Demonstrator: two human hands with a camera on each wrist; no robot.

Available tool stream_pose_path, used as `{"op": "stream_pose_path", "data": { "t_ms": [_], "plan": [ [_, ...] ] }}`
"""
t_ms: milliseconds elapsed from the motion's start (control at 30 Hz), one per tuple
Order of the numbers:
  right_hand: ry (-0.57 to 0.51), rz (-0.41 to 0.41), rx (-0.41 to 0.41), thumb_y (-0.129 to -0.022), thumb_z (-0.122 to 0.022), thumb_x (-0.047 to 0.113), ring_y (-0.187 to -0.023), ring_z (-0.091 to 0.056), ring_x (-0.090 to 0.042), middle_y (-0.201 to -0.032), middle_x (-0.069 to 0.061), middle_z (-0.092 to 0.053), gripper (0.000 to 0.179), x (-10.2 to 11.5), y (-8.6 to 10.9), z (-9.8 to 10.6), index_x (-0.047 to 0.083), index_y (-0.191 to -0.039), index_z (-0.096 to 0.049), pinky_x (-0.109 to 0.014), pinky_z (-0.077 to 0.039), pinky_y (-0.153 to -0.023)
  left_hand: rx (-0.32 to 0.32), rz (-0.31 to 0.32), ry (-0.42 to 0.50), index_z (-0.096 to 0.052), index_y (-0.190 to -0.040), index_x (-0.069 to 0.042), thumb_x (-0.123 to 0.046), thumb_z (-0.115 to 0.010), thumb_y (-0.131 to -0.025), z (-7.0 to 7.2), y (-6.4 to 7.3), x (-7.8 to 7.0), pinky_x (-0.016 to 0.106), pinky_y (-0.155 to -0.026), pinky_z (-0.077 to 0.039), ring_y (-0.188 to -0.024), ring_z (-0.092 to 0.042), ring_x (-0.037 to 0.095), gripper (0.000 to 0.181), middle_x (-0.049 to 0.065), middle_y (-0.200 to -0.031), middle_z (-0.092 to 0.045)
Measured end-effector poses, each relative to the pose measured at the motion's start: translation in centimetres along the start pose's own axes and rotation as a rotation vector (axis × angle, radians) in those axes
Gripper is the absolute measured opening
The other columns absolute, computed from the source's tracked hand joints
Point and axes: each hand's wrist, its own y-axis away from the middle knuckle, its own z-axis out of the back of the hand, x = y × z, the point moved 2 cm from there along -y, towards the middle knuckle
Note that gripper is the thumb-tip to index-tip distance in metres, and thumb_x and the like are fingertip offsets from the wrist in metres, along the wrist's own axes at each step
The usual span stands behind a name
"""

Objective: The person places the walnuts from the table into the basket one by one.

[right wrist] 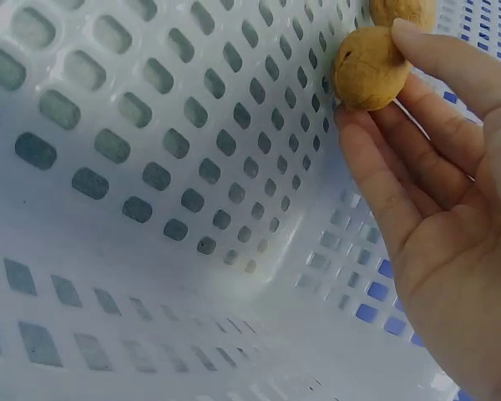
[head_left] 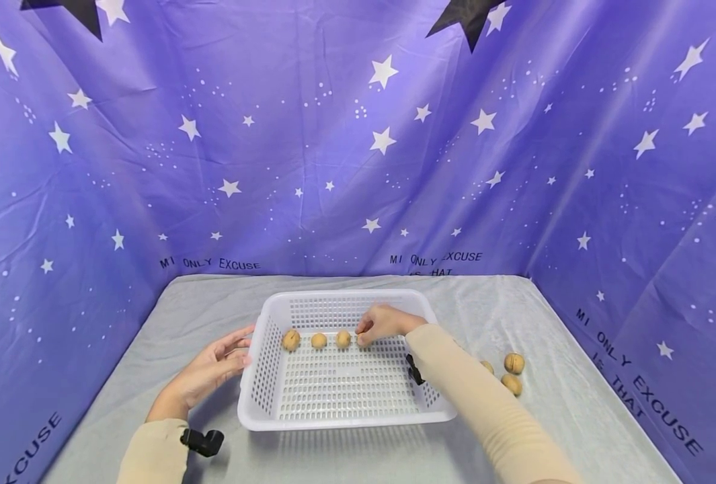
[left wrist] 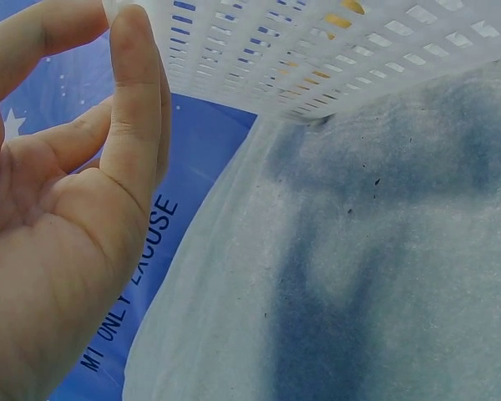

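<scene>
Right hand (head_left: 384, 325) pinching a round tan walnut (right wrist: 369, 68) with fingertips on the floor of the white perforated plastic basket (head_left: 255, 376). Just beside it, three more walnuts (head_left: 318, 340) in a row. Farther left, left hand (head_left: 212, 368), fingers straight, touching the basket wall.

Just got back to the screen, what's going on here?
A person is lining up walnuts in a white basket. The right hand pinches a walnut at the basket floor, beside three already in a row. The left hand touches the basket's left rim with straight fingers. Three more walnuts lie on the table to the right.
</scene>
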Motion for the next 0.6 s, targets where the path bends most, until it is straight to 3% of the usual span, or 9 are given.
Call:
{"op": "stream_pose_path", "data": {
  "t_ms": [233, 600],
  "plan": [
    [0.031, -0.026, -0.002, -0.086, -0.080, 0.024, -0.098, -0.064, -0.013, -0.104, 0.004, -0.072, 0.029, 0.4, 0.1, 0.3, 0.011, -0.112, -0.074, -0.040, -0.051, -0.098, -0.007, 0.000, -0.005, -0.019, -0.156, 0.007, 0.006, -0.055, -0.097, 0.0, -0.1, -0.1, 0.035, -0.095, -0.054, -0.113, -0.063, 0.018, 0.069, 0.013, -0.132, -0.052],
    [0.082, -0.019, -0.007, -0.088, -0.076, 0.021, -0.106, -0.063, -0.015, -0.111, 0.002, -0.070, 0.034, 1.2, 1.5, 2.7, 0.009, -0.121, -0.071, -0.038, -0.051, -0.097, -0.001, -0.011, 0.003, -0.018, -0.155, 0.008, 0.007, -0.054, -0.097, -0.1, -0.1, 0.0, 0.035, -0.096, -0.053, -0.114, -0.063, 0.019, 0.069, 0.016, -0.133, -0.051]
  ]
}}
